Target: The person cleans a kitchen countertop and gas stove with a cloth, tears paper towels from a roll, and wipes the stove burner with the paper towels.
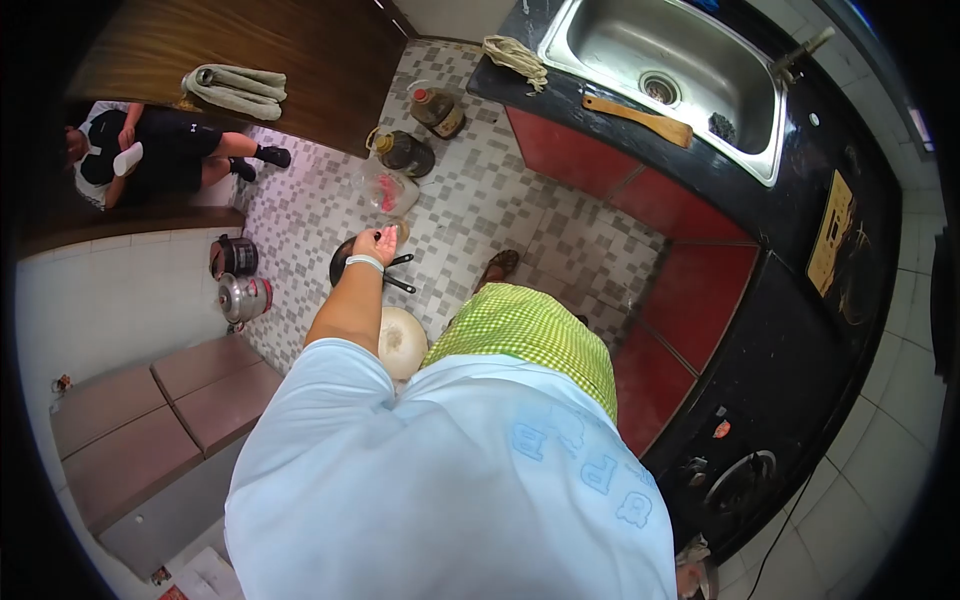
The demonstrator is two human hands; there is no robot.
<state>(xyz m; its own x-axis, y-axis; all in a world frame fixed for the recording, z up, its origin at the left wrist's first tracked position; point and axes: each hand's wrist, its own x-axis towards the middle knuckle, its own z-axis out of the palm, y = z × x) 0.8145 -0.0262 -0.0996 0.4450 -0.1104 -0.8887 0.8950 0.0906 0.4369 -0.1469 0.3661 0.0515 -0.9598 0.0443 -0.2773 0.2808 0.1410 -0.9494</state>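
Observation:
My left hand (376, 246), with a pale band at the wrist, reaches low over the floor items. Its fingers are curled, and a small dark bit shows at them; what they hold I cannot make out. Beneath and beside the hand lies a black pan (343, 262), and two dark handles stick out to its right. Just past the fingers is a clear container (404, 230), partly hidden. Close by stands a clear plastic bag or tub (390, 192) with something pink-red inside. A round cream-coloured basin (402, 342) sits nearer my body. My right hand is not in view.
Two large bottles of dark liquid (405, 153) (437, 113) stand on the tiled floor. Pots (245, 298) are by the left wall. A black counter (730, 335) holds a sink (665, 75) and wooden spatula (640, 121). A person (150, 150) sits beyond the doorway.

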